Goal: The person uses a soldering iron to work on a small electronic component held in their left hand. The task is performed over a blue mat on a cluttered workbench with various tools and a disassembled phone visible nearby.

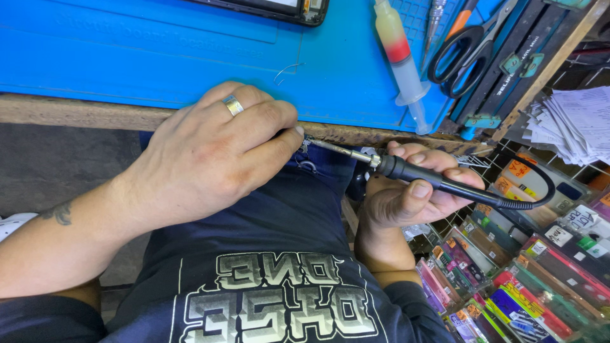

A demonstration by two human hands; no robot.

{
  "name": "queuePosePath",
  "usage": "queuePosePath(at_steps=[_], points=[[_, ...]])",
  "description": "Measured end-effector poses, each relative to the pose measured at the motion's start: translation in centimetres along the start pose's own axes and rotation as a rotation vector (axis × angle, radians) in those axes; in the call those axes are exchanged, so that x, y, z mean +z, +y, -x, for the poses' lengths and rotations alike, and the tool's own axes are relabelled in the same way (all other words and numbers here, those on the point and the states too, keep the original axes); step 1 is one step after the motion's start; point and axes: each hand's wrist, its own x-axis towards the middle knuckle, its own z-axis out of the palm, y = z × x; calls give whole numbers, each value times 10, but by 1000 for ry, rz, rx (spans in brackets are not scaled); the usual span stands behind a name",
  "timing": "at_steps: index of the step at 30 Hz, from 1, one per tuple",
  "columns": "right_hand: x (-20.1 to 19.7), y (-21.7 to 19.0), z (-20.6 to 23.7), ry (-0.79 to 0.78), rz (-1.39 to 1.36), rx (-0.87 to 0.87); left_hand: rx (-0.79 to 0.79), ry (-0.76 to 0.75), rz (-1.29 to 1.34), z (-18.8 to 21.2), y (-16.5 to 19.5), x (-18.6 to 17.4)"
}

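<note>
The left hand (210, 152), one silver ring (233, 105) on a finger, curls with fingers pressed together at the wooden bench edge (76, 111), its fingertips pinching something small that cannot be made out. The metal tip of one soldering iron (438, 181) meets those fingertips, just below the blue work mat (159, 51). The right hand (413, 190) wraps the iron's black handle, thumb on top. On the mat lie one bent wire (287, 70), one syringe (400, 54) with yellow and red contents, and one pair of black scissors (464, 47). At right, a wire rack holds many coloured packets (527, 286).
</note>
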Motion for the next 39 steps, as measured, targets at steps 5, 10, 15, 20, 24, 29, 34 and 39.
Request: queuePosePath(at_steps=[5, 10, 15, 20, 24, 29, 34, 39], points=[[1, 0, 0, 5, 3, -4, 1, 2, 2, 0, 0, 0], [0, 0, 1, 3, -1, 3, -3, 3, 9, 0, 0, 0], [-1, 0, 0, -7, -12, 0, -4, 9, 5, 0, 0, 0], [-1, 1, 1, -3, -10, -3, -10, 6, 4, 0, 0, 0], [-1, 1, 0, -4, -4, -16, -7, 9, 1, 0, 0, 0], [0, 1, 1, 1, 1, -8, -7, 7, 2, 0, 0, 0], [0, 0, 1, -2, -6, 1, 7, 2, 9, 0, -1, 0], [1, -1, 2, 4, 3, 8, 1, 7, 6, 0, -1, 0]])
